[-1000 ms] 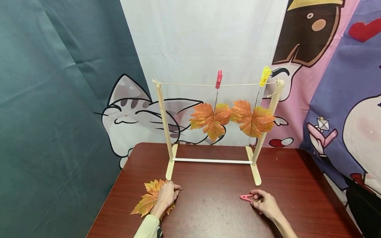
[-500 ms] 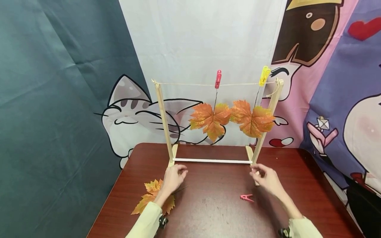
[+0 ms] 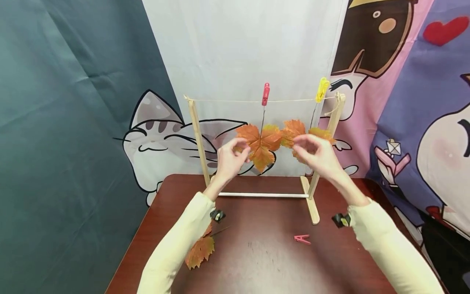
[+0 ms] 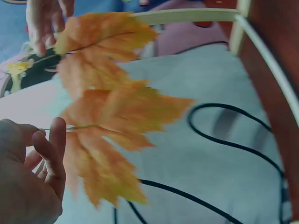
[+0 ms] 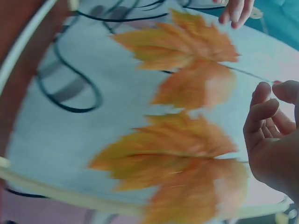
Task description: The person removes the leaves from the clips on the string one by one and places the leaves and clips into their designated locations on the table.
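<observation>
Both bare hands are raised in front of two orange artificial maple leaves hanging from a string. The left hand (image 3: 229, 161), fingers loosely bent and holding nothing, overlaps the edge of the left hanging leaf (image 3: 261, 149). In front of the right hanging leaf (image 3: 292, 130) is the right hand (image 3: 321, 159), also loosely curved and holding nothing. A pink clothespin (image 3: 265, 94) clips the left leaf's stem to the string, and a yellow clothespin (image 3: 322, 90) clips the right one's. On the table lie another maple leaf (image 3: 200, 251), partly hidden by the left sleeve, and a pink clothespin (image 3: 302, 239).
A wooden frame (image 3: 198, 139) carries the string between its two posts. Low down, a white crossbar (image 3: 264, 195) joins them. The frame stands on a reddish-brown table (image 3: 257, 261), with printed cloth (image 3: 242, 49) behind.
The right hand let go of the pink clothespin, leaving it on the table. The left hand left the leaf lying there. Both hands rose to the hanging leaves.
</observation>
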Demonstrator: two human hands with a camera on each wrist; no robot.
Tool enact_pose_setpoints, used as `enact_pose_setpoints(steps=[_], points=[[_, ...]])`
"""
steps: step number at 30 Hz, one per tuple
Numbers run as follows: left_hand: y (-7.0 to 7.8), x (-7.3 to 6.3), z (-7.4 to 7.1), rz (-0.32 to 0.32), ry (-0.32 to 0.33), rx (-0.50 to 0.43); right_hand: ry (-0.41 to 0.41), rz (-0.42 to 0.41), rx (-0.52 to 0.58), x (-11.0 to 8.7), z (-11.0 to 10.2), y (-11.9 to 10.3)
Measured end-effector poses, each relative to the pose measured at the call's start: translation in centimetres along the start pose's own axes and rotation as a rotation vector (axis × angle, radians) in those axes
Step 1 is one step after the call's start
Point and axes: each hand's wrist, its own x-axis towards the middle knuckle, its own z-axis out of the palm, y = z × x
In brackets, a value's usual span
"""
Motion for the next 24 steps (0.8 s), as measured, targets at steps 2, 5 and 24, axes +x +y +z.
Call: enact_pose_setpoints(steps=[2, 5, 24], points=[[0.8, 1.4, 0.2, 0.002, 0.018, -0.022, 0.006, -0.002, 0.021, 1.8, -0.4, -1.4], [1.8, 2.8, 0.5, -0.012, 0.034, -0.039, 0.018, 0.011, 0.055, 4.0, -0.7, -2.9], [3.4, 6.9, 2.6, -0.181, -0.004, -0.123, -0.037, 0.072, 0.001, 11.4, -1.0, -7.2]])
